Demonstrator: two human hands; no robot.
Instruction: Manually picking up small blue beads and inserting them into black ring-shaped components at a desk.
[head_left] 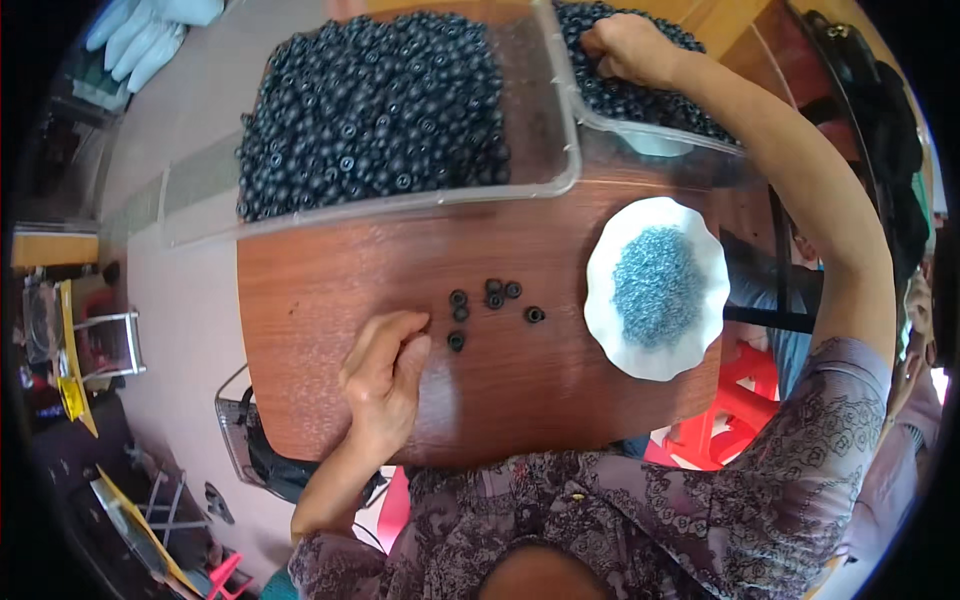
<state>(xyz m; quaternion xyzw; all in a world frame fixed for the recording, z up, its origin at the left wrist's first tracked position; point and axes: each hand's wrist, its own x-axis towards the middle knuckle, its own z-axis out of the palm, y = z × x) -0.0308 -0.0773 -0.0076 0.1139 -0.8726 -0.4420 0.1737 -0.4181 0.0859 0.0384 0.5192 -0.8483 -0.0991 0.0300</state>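
Note:
My left hand (385, 385) rests at the left of the brown table (330, 270), fingers curled and thumb near the index finger; whatever its palm may hold is hidden. Just right of it lie several small black ring-shaped parts (495, 300), loosely grouped on the wood. My right hand (632, 50) reaches into the far right clear plastic bin (680, 138), its curled fingers down at a heap of similar black parts (600, 95). What those fingers grip cannot be seen. A white scalloped dish (600, 325) with small shiny blue-grey pieces (658, 285) sits at the table's right.
A large clear bin (540, 150) full of black ring-shaped parts (375, 115) stands at the table's far left. A red plastic stool (725, 410) is beyond the right edge. A wire basket with a black bag (275, 460) stands below the left edge. Another person sits at the right.

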